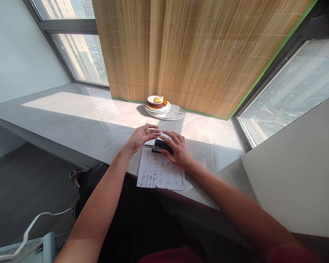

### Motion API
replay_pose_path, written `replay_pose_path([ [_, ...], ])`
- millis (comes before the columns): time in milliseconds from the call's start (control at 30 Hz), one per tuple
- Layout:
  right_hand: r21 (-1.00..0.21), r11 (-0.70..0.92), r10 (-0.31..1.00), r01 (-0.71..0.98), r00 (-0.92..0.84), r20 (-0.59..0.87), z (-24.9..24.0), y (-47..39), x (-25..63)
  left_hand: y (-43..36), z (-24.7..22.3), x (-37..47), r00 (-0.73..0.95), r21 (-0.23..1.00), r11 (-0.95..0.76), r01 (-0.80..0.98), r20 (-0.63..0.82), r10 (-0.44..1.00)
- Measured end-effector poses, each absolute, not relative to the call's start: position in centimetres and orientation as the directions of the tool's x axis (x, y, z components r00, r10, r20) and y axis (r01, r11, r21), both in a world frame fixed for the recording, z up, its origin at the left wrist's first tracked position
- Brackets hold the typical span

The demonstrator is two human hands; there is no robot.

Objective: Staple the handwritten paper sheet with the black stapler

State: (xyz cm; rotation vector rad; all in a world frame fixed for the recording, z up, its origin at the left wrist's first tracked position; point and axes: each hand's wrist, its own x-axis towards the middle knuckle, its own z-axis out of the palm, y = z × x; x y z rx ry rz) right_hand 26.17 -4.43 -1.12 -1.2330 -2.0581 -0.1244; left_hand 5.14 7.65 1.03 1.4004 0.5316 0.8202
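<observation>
A black stapler [164,145] is over a sheet of handwritten paper [161,171] at the near edge of the sill. Its top appears raised, with a metal strip pointing left. My right hand [178,149] holds the stapler from the right, thumb low and fingers curved over it. My left hand [143,137] is at the stapler's left end, its thumb and fingers bent toward each other near the metal strip. Whatever lies between those fingertips is too small to make out.
Stacked plates [157,106] stand on the pale sill [98,128] beyond my hands, beside a round white board [177,112]. A bamboo blind [181,54] hangs behind. At the right is a white wall [296,164]; a white cable [30,228] runs at the lower left.
</observation>
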Motion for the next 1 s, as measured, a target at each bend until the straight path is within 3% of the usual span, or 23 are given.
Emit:
replay_pose_path([
  [133,-0.178,0.569,0.741,0.803,-0.407,0.534,-1.1,-4.6,25.9,7.4,1.2,5.1,0.661,0.989,-0.084,-0.119,0.142,0.737],
  [567,-0.156,0.553,0.728,0.819,-0.383,0.569,-1.3,-4.8,25.8,6.4,1.8,5.1,0.743,0.99,-0.122,-0.066,0.131,0.656],
  [667,-0.207,0.538,0.717,0.817,-0.314,0.622,-1.5,-4.5,26.1,6.6,1.9,5.1,0.704,0.975,-0.193,-0.11,0.214,0.677],
  [733,-0.284,0.464,0.703,0.839,-0.155,0.694,-1.7,-3.9,27.0,7.3,1.7,5.0,0.6,0.953,-0.278,-0.12,0.293,0.744],
  [800,-0.381,0.332,0.697,0.863,0.048,0.715,-2.1,-3.0,28.8,8.6,1.1,4.8,0.451,0.938,-0.348,0.002,0.31,0.837],
  [867,-0.447,0.183,0.721,0.876,0.19,0.667,-2.8,-2.1,31.0,10.3,0.4,4.7,0.33,0.884,-0.395,0.252,0.305,0.893],
  [933,-0.464,0.05,0.762,0.884,0.266,0.59,-3.5,-1.4,33.1,12.0,-0.5,4.6,0.348,0.73,-0.469,0.497,0.327,0.879],
  [1000,-0.452,-0.074,0.801,0.889,0.323,0.503,-3.9,-1.1,34.4,13.5,-1.5,4.7,0.414,0.574,-0.532,0.622,0.335,0.846],
])
